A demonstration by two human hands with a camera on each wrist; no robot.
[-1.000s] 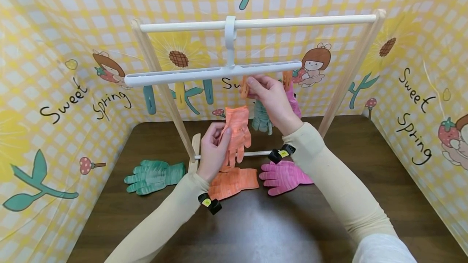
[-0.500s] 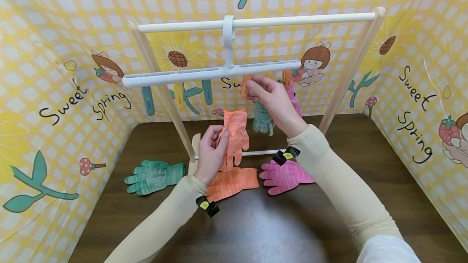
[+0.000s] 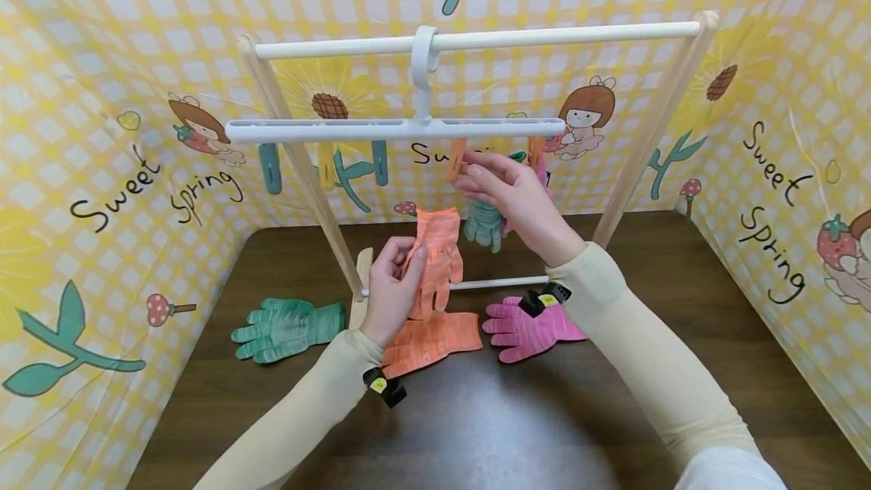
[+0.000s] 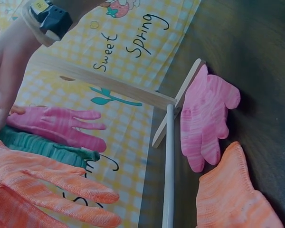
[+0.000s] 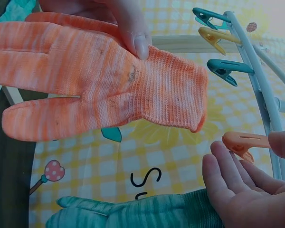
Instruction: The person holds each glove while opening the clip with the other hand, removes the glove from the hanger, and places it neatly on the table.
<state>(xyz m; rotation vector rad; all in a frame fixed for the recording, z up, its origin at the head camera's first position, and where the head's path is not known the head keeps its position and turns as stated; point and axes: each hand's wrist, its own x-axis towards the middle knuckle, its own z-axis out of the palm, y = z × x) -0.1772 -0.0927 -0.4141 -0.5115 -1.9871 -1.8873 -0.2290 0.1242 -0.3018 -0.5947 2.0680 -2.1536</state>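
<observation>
My left hand (image 3: 397, 282) pinches an orange knit glove (image 3: 438, 248) near its cuff and holds it up below the hanger, fingers of the glove hanging down. The cuff sits apart from the orange clothespin (image 3: 457, 160), lower and to its left in the head view. My right hand (image 3: 517, 199) holds that clothespin with thumb and fingertips; in the right wrist view its fingers curl beneath the clip (image 5: 242, 142). The clothespin hangs from the white hanger (image 3: 395, 129). Behind the right hand hang a green glove (image 3: 485, 224) and, partly hidden, a pink glove (image 4: 57, 124).
The hanger hooks over a rack's white rail (image 3: 544, 39). Two teal clips (image 3: 270, 169) and a yellow clip (image 3: 327, 165) hang at its left. On the brown table (image 3: 476, 422) lie a green glove (image 3: 286, 330), an orange glove (image 3: 435, 340) and a pink glove (image 3: 527, 327).
The hanger bar has swung from slanted to nearly level in the head view. My right hand has shifted slightly down and right with the clothespin; the held orange glove has dropped slightly.
</observation>
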